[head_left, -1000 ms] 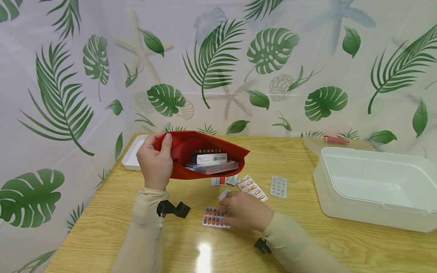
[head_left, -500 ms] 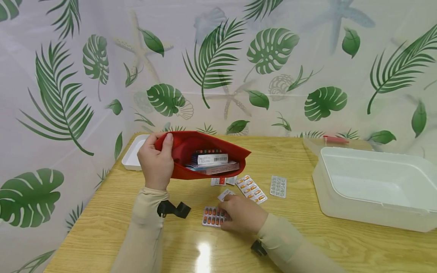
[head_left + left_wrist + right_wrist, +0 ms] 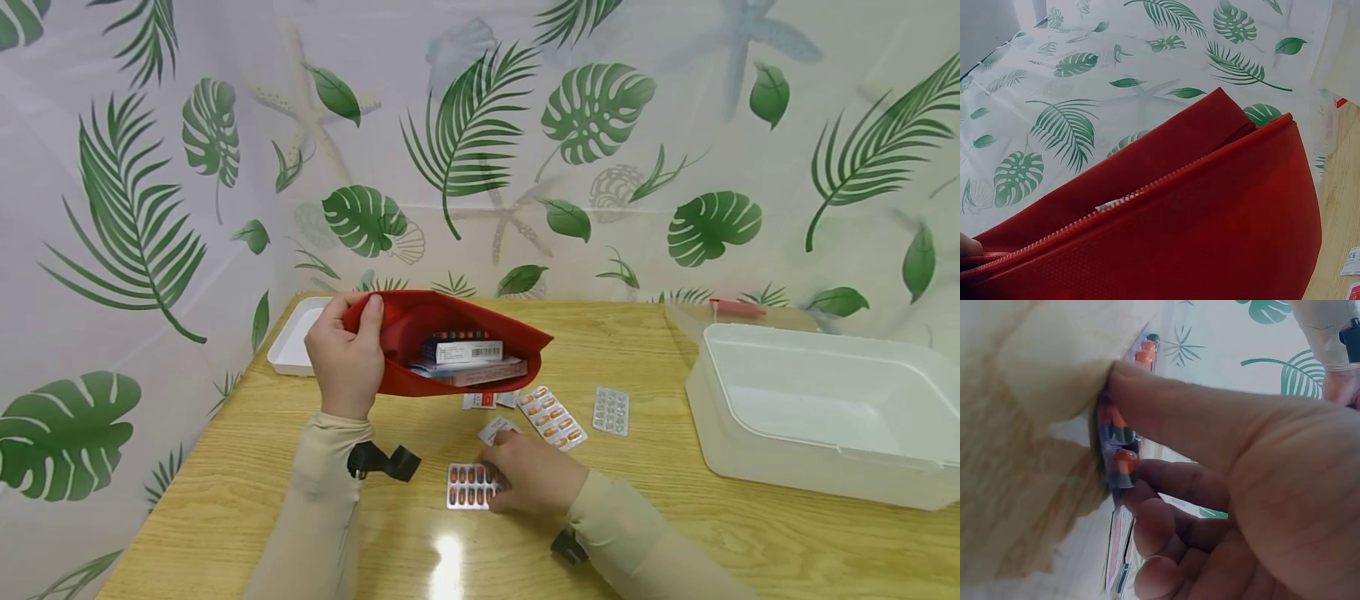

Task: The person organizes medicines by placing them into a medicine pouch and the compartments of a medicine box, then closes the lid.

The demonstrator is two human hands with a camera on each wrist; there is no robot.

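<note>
My left hand grips the left end of a red zippered pouch, its mouth spread wide and facing me. Inside lie several medicine boxes and a strip of dark and red capsules. Low over the wooden table, my right hand pinches a blister pack of orange-and-black capsules by its right end. The right wrist view has the thumb and fingertips at the edges of this capsule pack. Just beyond that hand is a small white packet, partly covered by it.
A blister pack of orange capsules, a silver blister pack and a red-and-white packet lie behind the right hand. On the right stands a large white plastic box. A white tray sits at the back left.
My right hand has drawn back slightly and closed on the capsule blister pack, which has shifted a little toward me. The left hand and pouch have barely moved.
</note>
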